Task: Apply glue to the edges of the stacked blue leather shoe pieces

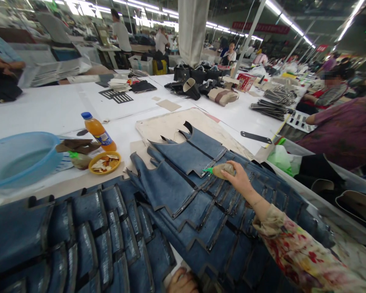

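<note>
I am gripping a small squeeze bottle in my right hand, fingers wrapped round its soft body. I am pointing its green nozzle out past my fingertips, with the tip right at the dark border of one of the blue leather pieces. I cannot tell whether it is quite touching. These pieces are lying fanned out under and ahead of this hand, each one overlapping the next so that only its edge strip is showing.

My left hand is down near my body, just peeping in at the bottom edge beside the fan. Only the knuckles are showing, so I cannot tell whether it is spread flat or gripping anything.

As I judge it, doing this well is a matter of squeezing gently and evenly, keeping the nozzle low on the exposed strip, and following the stepped outline without straying onto the face of the leather. The overlaps are acting as a mask, so I am trying not to shove the fan out of line with my wrist or my floral sleeve.

Left of my left hand a second batch of blue pieces is lying in rows. Further out on that side are a yellow dish, an orange drink bottle and a blue basin. Beyond my right hand a co-worker's purple sleeve is resting at the table edge.
</note>
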A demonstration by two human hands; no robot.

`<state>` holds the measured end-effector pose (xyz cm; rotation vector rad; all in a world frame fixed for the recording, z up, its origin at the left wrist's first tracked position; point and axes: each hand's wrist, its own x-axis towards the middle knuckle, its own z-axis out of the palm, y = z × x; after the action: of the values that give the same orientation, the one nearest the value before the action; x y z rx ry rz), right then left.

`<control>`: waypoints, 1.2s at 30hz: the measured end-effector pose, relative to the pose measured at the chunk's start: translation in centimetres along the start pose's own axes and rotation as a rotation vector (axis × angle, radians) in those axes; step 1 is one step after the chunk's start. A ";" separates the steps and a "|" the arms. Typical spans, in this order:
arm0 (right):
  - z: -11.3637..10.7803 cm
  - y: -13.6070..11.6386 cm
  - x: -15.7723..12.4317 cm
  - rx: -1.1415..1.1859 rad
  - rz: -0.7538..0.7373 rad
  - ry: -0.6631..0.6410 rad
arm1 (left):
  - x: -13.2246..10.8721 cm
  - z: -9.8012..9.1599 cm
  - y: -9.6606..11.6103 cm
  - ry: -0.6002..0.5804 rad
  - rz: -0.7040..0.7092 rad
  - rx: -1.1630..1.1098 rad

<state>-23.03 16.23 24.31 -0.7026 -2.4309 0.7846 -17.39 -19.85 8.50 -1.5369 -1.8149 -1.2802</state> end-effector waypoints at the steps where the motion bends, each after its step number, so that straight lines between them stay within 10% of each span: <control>1: 0.0 0.0 0.0 -0.011 -0.002 0.014 | 0.0 0.0 0.0 -0.001 0.005 0.002; 23: -0.7 1.4 -0.2 -0.082 -0.121 0.065 | -0.3 0.2 -0.1 -0.006 0.031 -0.006; 29: -1.6 2.7 2.0 0.027 0.093 0.191 | -0.3 -0.1 -0.2 -0.033 0.030 -0.008; 36: -2.7 -0.5 -4.1 0.658 0.584 -0.109 | 0.0 -0.7 -0.2 -0.124 0.021 -0.059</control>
<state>-18.53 14.42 25.37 -1.1088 -1.8502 1.7722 -17.76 -20.45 8.71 -1.6968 -1.8460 -1.2645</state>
